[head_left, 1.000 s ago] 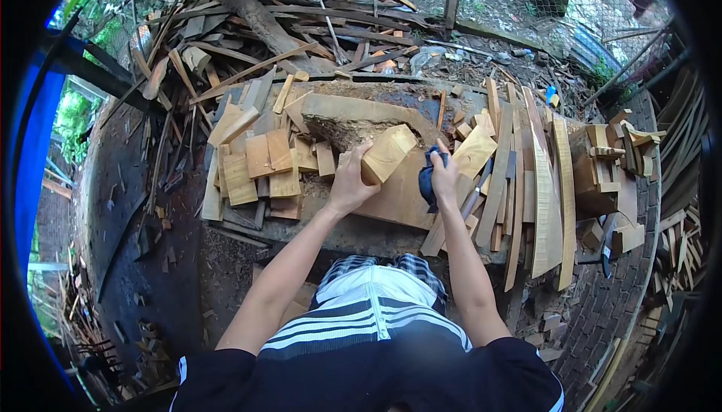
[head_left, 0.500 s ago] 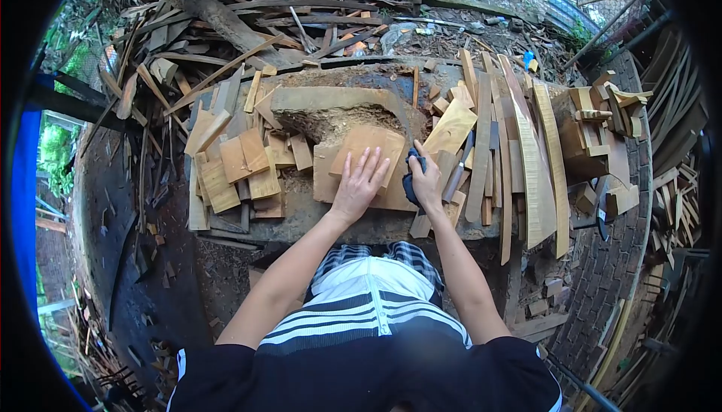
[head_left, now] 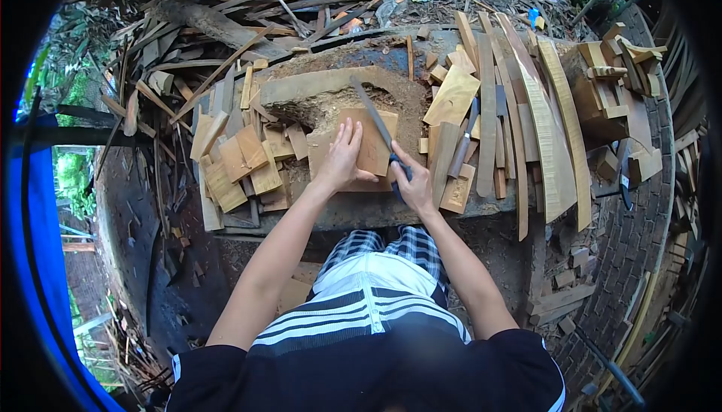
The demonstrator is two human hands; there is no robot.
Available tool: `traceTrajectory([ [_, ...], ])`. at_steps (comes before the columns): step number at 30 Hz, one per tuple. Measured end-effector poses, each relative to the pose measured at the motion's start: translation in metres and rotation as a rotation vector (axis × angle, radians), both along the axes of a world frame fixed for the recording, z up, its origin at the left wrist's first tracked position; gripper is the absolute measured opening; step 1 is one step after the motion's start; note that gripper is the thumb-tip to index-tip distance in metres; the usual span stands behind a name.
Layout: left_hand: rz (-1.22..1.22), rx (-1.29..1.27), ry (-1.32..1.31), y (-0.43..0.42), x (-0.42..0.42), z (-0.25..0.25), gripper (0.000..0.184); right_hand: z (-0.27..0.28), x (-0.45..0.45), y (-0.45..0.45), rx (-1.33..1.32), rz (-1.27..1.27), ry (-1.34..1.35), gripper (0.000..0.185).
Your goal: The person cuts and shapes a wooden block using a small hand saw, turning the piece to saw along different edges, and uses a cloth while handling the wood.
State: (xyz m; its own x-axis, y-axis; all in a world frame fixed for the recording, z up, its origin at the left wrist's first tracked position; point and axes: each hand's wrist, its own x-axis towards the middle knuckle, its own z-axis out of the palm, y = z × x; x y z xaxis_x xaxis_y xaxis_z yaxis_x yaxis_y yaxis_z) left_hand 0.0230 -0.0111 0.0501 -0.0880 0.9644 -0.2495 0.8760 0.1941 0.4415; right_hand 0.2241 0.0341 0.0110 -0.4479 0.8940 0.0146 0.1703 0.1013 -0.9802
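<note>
My left hand (head_left: 344,158) lies on a flat square of light wood (head_left: 376,137), fingers stretched out and thumb spread to the right. Beneath that piece is a larger wooden block (head_left: 320,158) on the worktable. In my right hand (head_left: 415,186) is the dark blue handle of what looks like a pruning saw (head_left: 371,113), its teeth too small to make out. The long grey blade points up and left across the right part of the square piece. I cannot tell whether the blade touches the wood.
Beyond the hands stands a thick, hollowed timber (head_left: 323,85). Wood offcuts (head_left: 244,155) lie to the left. On the right are a wooden-handled tool (head_left: 459,155), long curved strips (head_left: 535,141) and a big block (head_left: 590,122) bearing small pieces.
The blade, hard to see before, now shows broadside over the wood. My right hand has moved slightly left and down; my left hand has shifted left on the piece. The view has tilted a little.
</note>
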Motion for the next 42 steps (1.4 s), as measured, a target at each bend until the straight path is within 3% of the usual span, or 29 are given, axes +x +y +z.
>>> traceTrajectory([
  [1, -0.006, 0.012, 0.019, 0.0, -0.001, -0.003, 0.137, -0.001, 0.006, -0.012, 0.115, 0.007, 0.063, 0.046],
  [7, -0.021, 0.038, 0.017, -0.001, -0.003, -0.004, 0.139, -0.004, 0.006, -0.004, 0.234, 0.078, -0.062, 0.048],
  [13, -0.012, 0.011, 0.054, 0.005, -0.001, 0.004, 0.135, -0.005, 0.003, 0.02, 0.182, 0.129, 0.033, 0.046],
  [17, 0.041, -0.019, 0.026, 0.004, 0.003, 0.003, 0.139, -0.004, 0.015, -0.008, 0.183, 0.047, -0.121, 0.046],
  [22, 0.139, 0.002, -0.03, 0.006, 0.01, 0.0, 0.136, -0.015, 0.008, 0.017, 0.072, 0.072, -0.102, 0.046],
  [25, 0.169, -0.018, -0.018, 0.003, 0.013, 0.0, 0.135, -0.012, -0.015, 0.041, 0.099, 0.039, 0.151, 0.042],
  [27, 0.176, -0.013, 0.004, 0.008, 0.016, 0.0, 0.135, -0.006, -0.008, 0.028, 0.111, 0.009, 0.054, 0.044],
  [30, 0.185, -0.018, 0.008, 0.009, 0.014, 0.003, 0.134, -0.009, 0.007, -0.015, 0.121, -0.008, 0.142, 0.046],
  [34, 0.178, -0.023, -0.025, 0.004, 0.015, -0.001, 0.135, -0.015, 0.005, 0.014, 0.105, 0.078, 0.022, 0.046],
  [36, 0.179, -0.023, -0.015, 0.006, 0.013, 0.005, 0.135, -0.026, -0.02, 0.049, 0.149, -0.022, 0.13, 0.043],
  [37, 0.174, -0.027, 0.002, 0.007, 0.015, 0.007, 0.133, -0.021, -0.026, 0.068, -0.155, -0.048, 0.044, 0.042],
  [39, 0.164, -0.03, 0.02, 0.006, 0.018, 0.008, 0.131, -0.042, -0.036, 0.102, -0.16, -0.016, -0.123, 0.042],
  [40, 0.151, -0.042, 0.007, 0.005, 0.016, 0.008, 0.131, -0.05, -0.036, 0.102, -0.159, -0.026, -0.115, 0.042],
  [42, 0.14, -0.043, -0.004, 0.011, 0.013, 0.009, 0.131, -0.054, -0.037, 0.103, -0.142, -0.105, 0.223, 0.044],
])
